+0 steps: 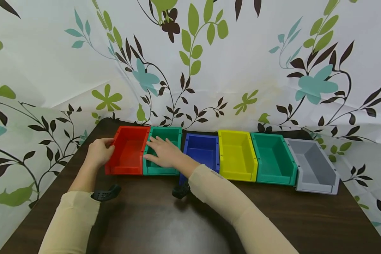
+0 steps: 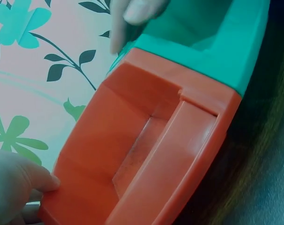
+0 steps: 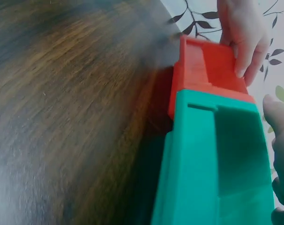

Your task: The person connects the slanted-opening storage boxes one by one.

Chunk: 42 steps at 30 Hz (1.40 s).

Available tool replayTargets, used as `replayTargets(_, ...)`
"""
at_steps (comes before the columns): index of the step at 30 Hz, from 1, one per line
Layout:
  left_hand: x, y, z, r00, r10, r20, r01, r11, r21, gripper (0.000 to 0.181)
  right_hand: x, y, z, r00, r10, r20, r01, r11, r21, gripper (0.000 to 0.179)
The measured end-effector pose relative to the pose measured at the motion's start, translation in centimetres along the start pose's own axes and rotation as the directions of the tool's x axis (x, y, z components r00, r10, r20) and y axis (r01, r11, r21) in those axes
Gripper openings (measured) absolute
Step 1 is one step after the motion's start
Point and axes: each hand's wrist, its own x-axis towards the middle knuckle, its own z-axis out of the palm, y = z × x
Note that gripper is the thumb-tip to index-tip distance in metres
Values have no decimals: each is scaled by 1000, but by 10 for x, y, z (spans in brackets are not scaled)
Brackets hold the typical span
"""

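Observation:
At the left end of the row, my left hand [image 1: 99,152] is at the outer side wall of an empty red storage bin [image 1: 131,155]. In the left wrist view its thumb [image 2: 46,182] lies on the bin's rim, while the other fingers are mostly hidden beyond that wall. My right hand [image 1: 165,152] reaches over the neighbouring green bin [image 1: 161,171], fingers extended and slightly spread. The right wrist view has its fingers [image 3: 280,117] along the green bin's far edge. The red and green bins stand side by side, their walls meeting.
Further right along the row stand a blue bin [image 1: 203,141], a yellow bin [image 1: 239,155], a second green bin [image 1: 274,158] and a grey bin [image 1: 315,165]. All rest on a dark wooden table [image 1: 152,218]. A leaf-patterned cloth [image 1: 257,63] hangs behind.

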Motion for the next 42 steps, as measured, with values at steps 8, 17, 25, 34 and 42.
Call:
replayTargets(8,8,1,6,999,-12,-37,14,999,48,43,-18,16,-16,998,-53,-28,54,997,48,63)
replayTargets(17,-2,25,17,980,126,-156,-107,986,126,47,-52,38,-28,999,-19,-33,23,992,122,59)
replayTargets(25,-6,51,31,971,234,-57,-232,972,40,50,-87,51,-37,996,26,-81,-8,975,222,57)
replayTargets(34,-3,61,46,979,157,132,-151,987,-54,57,-118,70,-43,986,87,-140,-43,956,289,53)
replayTargets(42,4,65,54,976,141,165,-128,988,-82,55,-138,82,-51,977,168,-131,-91,887,454,52)
